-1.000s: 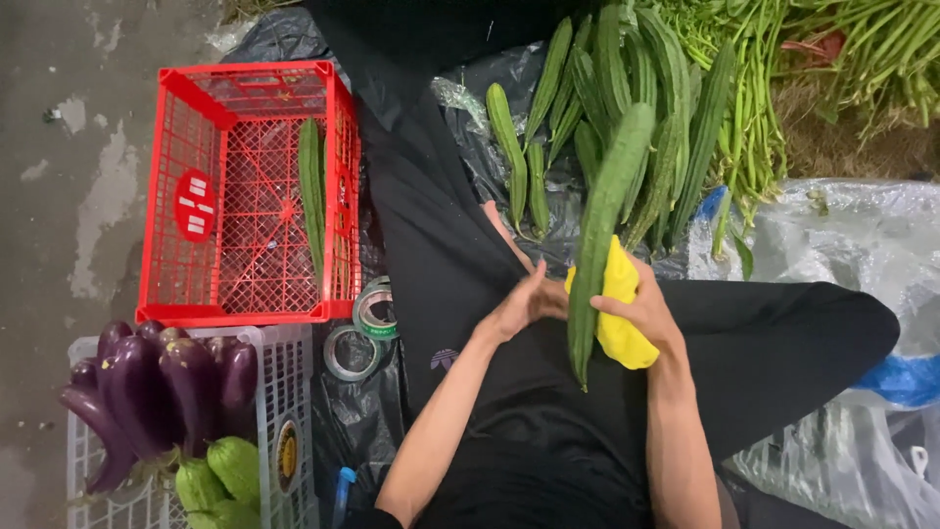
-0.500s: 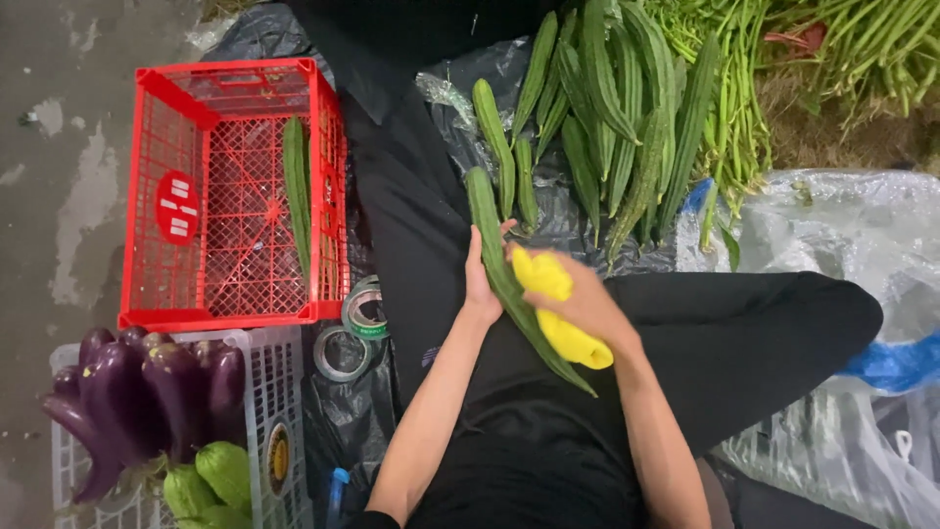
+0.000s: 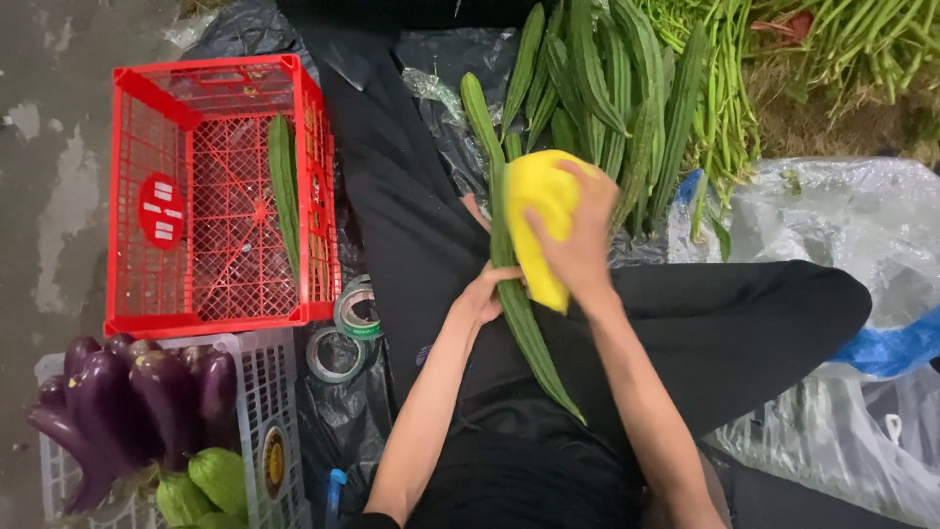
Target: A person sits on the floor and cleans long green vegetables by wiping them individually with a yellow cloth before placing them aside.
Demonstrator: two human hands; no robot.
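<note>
A long green ridged gourd lies slanted across my lap. My left hand grips it near the middle. My right hand presses a yellow cloth against the gourd's upper part. Just beyond my hands lies a pile of several more ridged gourds on black plastic.
A red crate at the left holds one gourd. Two tape rolls lie below it. A white crate carries purple eggplants and green fruits. Long beans and clear plastic bags sit at the right.
The gourd has swung from upright to slanted across my lap. My right hand with the yellow cloth has slid up along it towards the pile, while the left hand stays on the middle.
</note>
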